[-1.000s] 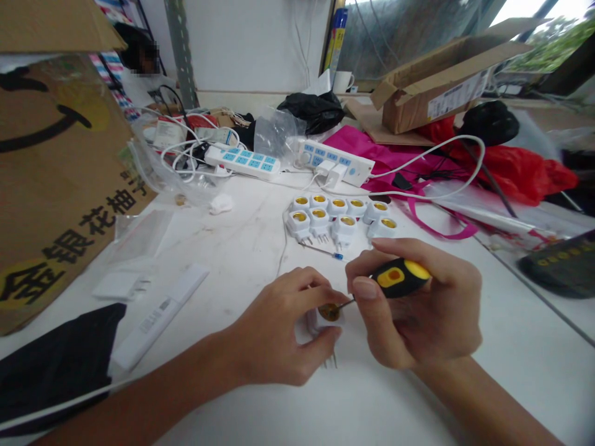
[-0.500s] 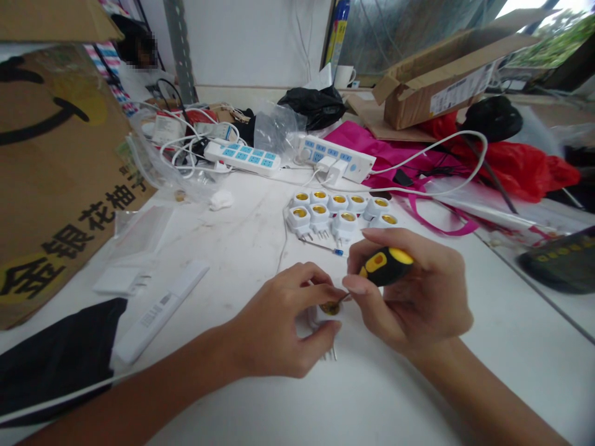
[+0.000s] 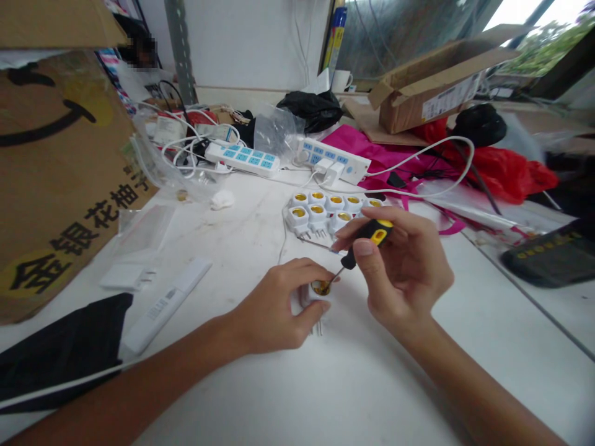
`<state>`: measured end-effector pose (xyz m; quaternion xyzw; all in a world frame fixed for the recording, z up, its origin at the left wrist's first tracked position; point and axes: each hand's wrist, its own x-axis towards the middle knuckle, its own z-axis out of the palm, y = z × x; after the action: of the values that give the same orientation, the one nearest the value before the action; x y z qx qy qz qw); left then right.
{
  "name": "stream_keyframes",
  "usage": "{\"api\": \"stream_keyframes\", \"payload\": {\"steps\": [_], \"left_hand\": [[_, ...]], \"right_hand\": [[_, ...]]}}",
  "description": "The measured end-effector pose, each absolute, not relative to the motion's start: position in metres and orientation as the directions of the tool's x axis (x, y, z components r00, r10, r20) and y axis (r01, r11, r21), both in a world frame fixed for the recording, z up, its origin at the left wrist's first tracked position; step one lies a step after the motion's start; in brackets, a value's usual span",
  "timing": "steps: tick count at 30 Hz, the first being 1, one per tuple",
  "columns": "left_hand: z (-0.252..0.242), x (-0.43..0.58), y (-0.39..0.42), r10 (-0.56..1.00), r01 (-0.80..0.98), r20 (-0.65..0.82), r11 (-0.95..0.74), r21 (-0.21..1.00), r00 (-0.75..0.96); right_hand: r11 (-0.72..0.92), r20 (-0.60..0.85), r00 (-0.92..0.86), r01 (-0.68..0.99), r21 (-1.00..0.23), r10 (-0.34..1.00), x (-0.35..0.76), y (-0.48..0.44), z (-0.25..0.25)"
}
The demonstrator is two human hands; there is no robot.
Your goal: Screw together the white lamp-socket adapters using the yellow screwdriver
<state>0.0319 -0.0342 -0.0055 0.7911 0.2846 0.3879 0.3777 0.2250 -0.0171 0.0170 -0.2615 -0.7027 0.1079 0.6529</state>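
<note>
My left hand is wrapped round a small white lamp-socket plug adapter with a brass-lined opening, its pins pointing toward me on the white table. My right hand grips a black and yellow screwdriver, tilted so its thin shaft reaches down into the adapter's opening. Just beyond the hands lies a cluster of several identical white adapters. A thin blue-tipped tool rests beside that cluster.
Two white power strips with cables lie at the back. A large printed cardboard box stands left, with a white flat box and black cloth near it. Pink and red bags, an open carton and a dark device crowd the right.
My right hand has lifted and tipped the screwdriver more upright, handle now higher and farther from me. My left hand with the adapter shifted slightly away from me.
</note>
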Motion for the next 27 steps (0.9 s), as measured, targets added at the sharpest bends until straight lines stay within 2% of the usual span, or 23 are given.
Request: {"api": "stream_keyframes", "payload": {"steps": [3,8,11,16,21,27], "left_hand": [[-0.005,0.031,-0.034,0.753,0.162,0.392,-0.543,0.824,0.529],[-0.007,0.032,-0.033,0.771,0.156,0.403,-0.534,0.831,0.493],[-0.012,0.033,-0.031,0.788,0.166,0.419,-0.536,0.828,0.450],[-0.020,0.034,-0.029,0.821,0.166,0.416,-0.508,0.845,0.391],[-0.018,0.035,-0.028,0.811,0.163,0.431,-0.523,0.836,0.395],[-0.015,0.034,-0.028,0.796,0.187,0.440,-0.548,0.815,0.416]], "right_hand": [[0.826,0.850,0.006,0.231,-0.514,0.527,0.225,-0.014,0.017],[0.850,0.902,0.017,0.329,-0.412,0.431,0.221,-0.003,0.016],[0.834,0.892,-0.026,0.370,-0.410,0.451,0.215,0.003,0.017],[0.877,0.896,-0.117,0.292,-0.380,0.427,0.201,0.007,0.015],[0.884,0.912,0.030,0.233,-0.405,0.410,0.191,0.005,0.011],[0.881,0.906,0.100,0.214,-0.422,0.411,0.202,0.007,0.007]]}}
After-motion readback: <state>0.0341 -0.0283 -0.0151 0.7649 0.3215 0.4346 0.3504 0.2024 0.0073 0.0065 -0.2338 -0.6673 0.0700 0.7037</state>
